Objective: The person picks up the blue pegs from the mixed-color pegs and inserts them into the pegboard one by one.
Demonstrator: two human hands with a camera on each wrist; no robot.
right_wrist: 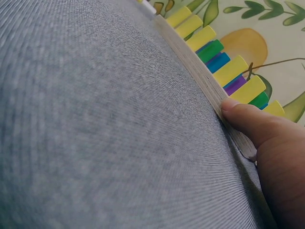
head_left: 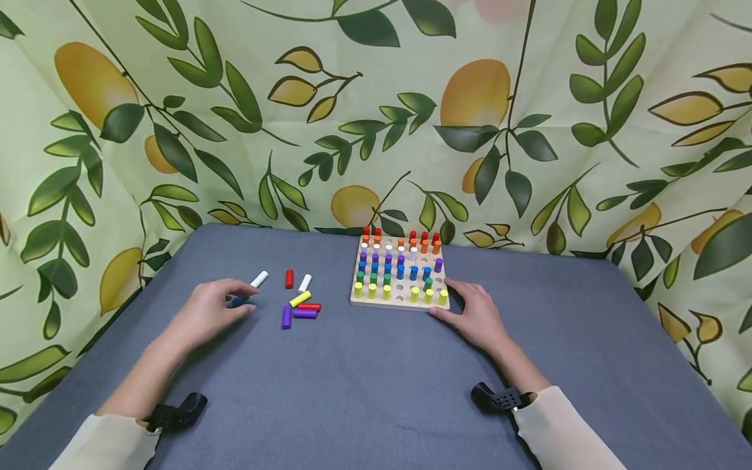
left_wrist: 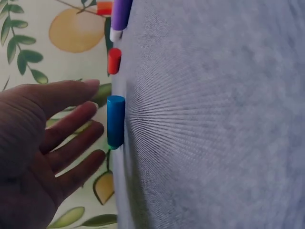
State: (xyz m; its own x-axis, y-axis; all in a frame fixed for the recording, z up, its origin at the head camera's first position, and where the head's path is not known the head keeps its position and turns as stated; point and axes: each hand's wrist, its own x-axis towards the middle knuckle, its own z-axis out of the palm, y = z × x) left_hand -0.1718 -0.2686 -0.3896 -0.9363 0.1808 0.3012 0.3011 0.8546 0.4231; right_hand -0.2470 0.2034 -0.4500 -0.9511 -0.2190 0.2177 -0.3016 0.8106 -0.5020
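In the head view, my left hand (head_left: 208, 308) is at the left of the table, its fingers relaxed and apart around a blue peg (head_left: 237, 301). The left wrist view shows that blue peg (left_wrist: 116, 121) just past the fingertips, with a bit of green behind it. My right hand (head_left: 478, 316) holds the near right corner of a wooden pegboard (head_left: 405, 305), thumb against the front edge and fingers along the right side. Rows of red, orange, white, purple, blue, green and yellow pegs stand in the board, with some bare holes among them.
Between the left hand and the board lie loose pegs: a white one (head_left: 259, 279), a red one (head_left: 289, 279), a yellow one (head_left: 300, 299), a purple one (head_left: 286, 317) and several more. A grey cloth (head_left: 364, 391) covers the table. Behind hangs a leaf-patterned curtain (head_left: 376, 98).
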